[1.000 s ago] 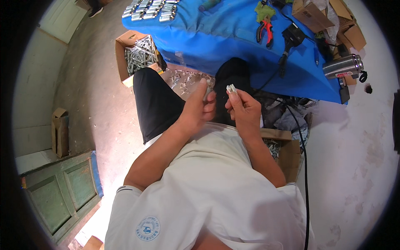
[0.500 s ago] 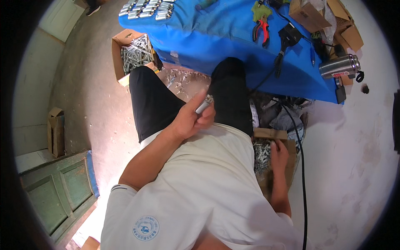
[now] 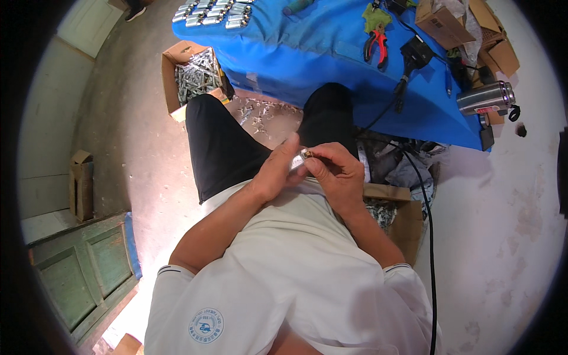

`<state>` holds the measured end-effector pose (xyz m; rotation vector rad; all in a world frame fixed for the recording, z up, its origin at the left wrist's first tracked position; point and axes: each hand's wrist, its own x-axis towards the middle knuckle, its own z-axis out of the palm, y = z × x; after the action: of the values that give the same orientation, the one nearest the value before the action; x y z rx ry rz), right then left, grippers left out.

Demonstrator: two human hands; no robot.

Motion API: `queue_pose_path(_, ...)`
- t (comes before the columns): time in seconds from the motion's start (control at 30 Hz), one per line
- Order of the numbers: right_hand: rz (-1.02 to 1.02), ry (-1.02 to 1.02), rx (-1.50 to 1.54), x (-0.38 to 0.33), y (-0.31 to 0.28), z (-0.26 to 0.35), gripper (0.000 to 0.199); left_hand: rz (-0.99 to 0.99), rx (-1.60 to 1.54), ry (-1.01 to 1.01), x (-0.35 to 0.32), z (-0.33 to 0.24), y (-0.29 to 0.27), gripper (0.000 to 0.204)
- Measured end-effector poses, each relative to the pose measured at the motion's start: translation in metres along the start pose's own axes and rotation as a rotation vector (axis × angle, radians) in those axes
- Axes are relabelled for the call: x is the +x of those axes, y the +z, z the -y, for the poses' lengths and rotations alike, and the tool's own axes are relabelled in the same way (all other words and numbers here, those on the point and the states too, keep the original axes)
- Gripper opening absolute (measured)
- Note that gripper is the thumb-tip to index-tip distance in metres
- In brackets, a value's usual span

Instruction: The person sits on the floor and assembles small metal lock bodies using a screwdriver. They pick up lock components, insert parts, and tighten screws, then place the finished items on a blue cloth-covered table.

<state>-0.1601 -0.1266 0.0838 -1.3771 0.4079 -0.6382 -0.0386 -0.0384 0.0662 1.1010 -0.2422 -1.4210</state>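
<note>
Our left hand (image 3: 278, 171) is closed around a small silvery metal piece (image 3: 297, 161), thumb and fingers gripping it just above our lap. Our right hand (image 3: 337, 174) meets it from the other side, its fingertips pinched on a tiny brownish part (image 3: 308, 154) that touches the end of the metal piece. Both hands are pressed close together, over the hem of our white shirt (image 3: 284, 278) and between our black trousers (image 3: 231, 142).

We judge that we are fitting the small part into or onto the metal piece; how far it is seated we cannot tell, it is too small. The next move seems to call for steady alignment and a firm push or twist, with the left hand holding the piece against turning.

Further out, a cardboard box (image 3: 177, 77) of similar metal pieces sits on the floor at our left, and another box (image 3: 393, 213) stands by our right knee. Ahead lies a blue table (image 3: 307, 47) with rows of finished-looking metal pieces (image 3: 213, 12), red pliers (image 3: 377, 47), a black cable (image 3: 426, 225) and a steel flask (image 3: 485, 97).
</note>
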Motion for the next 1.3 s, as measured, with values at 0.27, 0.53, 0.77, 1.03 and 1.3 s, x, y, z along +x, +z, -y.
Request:
queue_pose_path(0.27, 0.029, -0.034, -0.127, -0.004, 0.0, -0.002, 0.018, 0.024, -0.176, -0.103, 0.011, 0.007, -0.012, 0.052)
queue_pose_path(0.53, 0.025, 0.1, 0.067, -0.002, 0.005, -0.006, 0.02, 0.059, -0.288, -0.086, 0.012, 0.003, -0.015, 0.042)
queue_pose_path(0.77, -0.047, 0.269, 0.038, -0.002, 0.0, -0.005, 0.021, -0.02, -0.341, -0.095, 0.014, 0.003, -0.013, 0.036)
queue_pose_path(1.03, -0.019, 0.27, 0.04, 0.004, 0.008, 0.002, 0.018, 0.058, -0.297, -0.062, 0.013, 0.005, -0.019, 0.031)
queue_pose_path(1.3, -0.006, 0.226, 0.008, 0.007, 0.007, -0.003, 0.018, -0.006, -0.277, 0.007, 0.009, -0.004, -0.014, 0.032)
